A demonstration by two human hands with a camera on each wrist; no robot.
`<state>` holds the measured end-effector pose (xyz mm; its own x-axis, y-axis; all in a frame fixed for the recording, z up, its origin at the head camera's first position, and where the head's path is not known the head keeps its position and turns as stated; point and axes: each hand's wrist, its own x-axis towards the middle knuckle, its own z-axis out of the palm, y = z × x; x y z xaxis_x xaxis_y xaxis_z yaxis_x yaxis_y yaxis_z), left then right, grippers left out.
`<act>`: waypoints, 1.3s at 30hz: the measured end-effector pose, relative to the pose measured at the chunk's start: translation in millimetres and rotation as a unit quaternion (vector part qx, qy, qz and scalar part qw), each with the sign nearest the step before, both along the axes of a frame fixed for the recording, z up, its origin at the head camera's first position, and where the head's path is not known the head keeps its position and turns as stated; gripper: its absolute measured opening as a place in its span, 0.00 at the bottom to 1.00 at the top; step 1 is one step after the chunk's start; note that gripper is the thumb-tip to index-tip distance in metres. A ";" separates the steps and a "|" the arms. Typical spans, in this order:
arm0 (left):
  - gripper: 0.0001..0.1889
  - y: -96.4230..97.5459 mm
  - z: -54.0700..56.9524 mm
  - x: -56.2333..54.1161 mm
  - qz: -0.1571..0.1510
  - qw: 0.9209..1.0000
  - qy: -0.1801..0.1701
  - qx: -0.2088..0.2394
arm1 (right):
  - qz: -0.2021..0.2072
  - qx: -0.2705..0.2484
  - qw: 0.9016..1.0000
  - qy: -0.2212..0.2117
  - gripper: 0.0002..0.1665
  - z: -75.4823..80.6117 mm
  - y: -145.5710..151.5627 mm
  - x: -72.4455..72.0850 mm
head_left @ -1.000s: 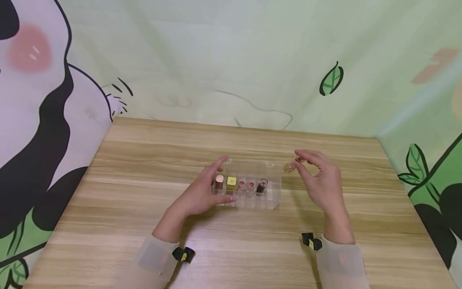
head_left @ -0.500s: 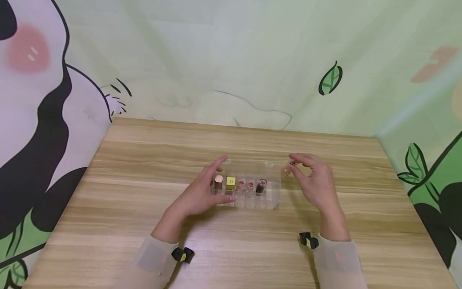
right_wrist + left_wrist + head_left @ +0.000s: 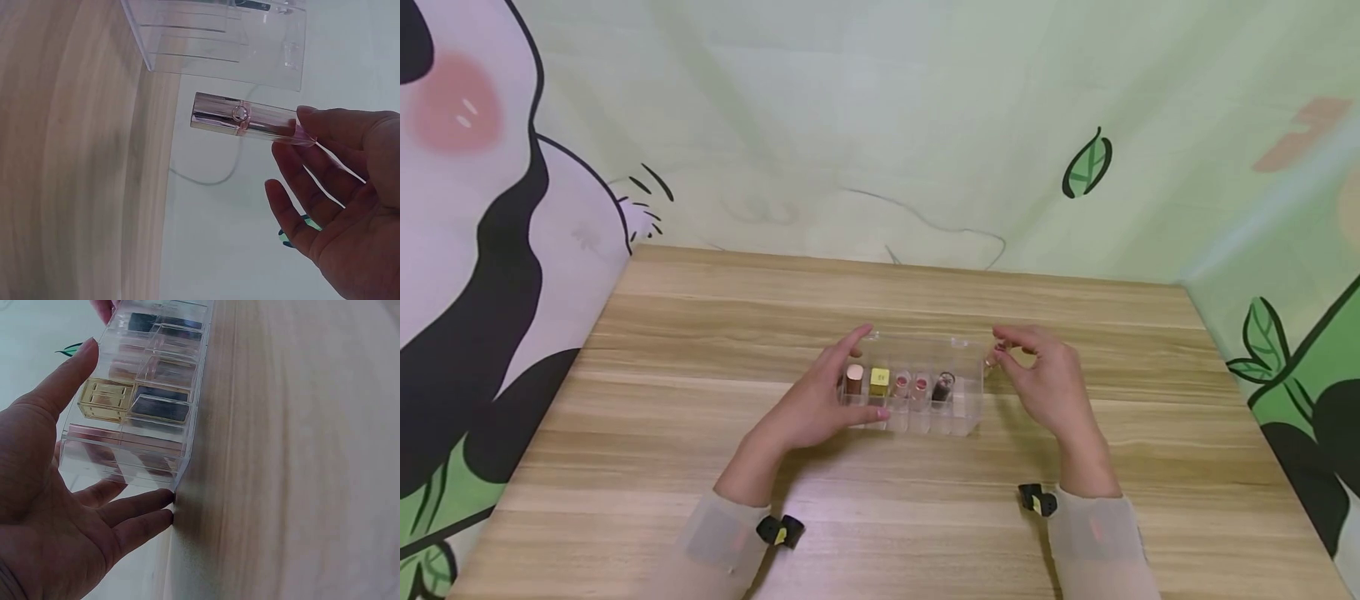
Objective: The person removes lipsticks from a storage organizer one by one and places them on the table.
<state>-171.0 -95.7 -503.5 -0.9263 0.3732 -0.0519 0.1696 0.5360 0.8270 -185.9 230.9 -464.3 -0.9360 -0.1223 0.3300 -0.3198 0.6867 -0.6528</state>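
A clear lipstick organizer (image 3: 970,408) stands on the table. My left hand (image 3: 816,407) grips its left end, thumb along the front and index finger at the back. From left to right it bears a brown lipstick (image 3: 854,383), a gold lipstick (image 3: 880,383), two clear-capped pink ones (image 3: 920,388) and a dark one (image 3: 943,388). Just off the organizer's right end, my right hand (image 3: 1051,385) pinches another lipstick (image 3: 219,115) by its transparent end. That lipstick hangs tilted above the table, its shiny pinkish base pointing down, apart from the organizer wall in the right wrist view.
The wood-grain table (image 3: 715,333) reaches back to a painted fabric wall (image 3: 820,125) with panda and leaf drawings. A small black camera mount (image 3: 781,531) is strapped at the left sleeve, and another mount (image 3: 1037,500) at the right.
My right hand has moved left and slightly toward me with the lipstick, closer to the organizer's right end. The left hand and the organizer have stayed in place.
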 end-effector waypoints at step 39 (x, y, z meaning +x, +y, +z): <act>0.62 -0.1 -3.6 -1.4 0.002 1.000 -0.002 0.001 | 0.007 0.042 0.996 -0.072 0.18 -8.7 -2.0 -2.9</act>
<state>-172.5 -95.7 -507.1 -0.9273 0.3705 -0.0541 0.1655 0.5350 0.8285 -188.8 229.0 -473.0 -0.9710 -0.1571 0.1801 -0.2367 0.7373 -0.6328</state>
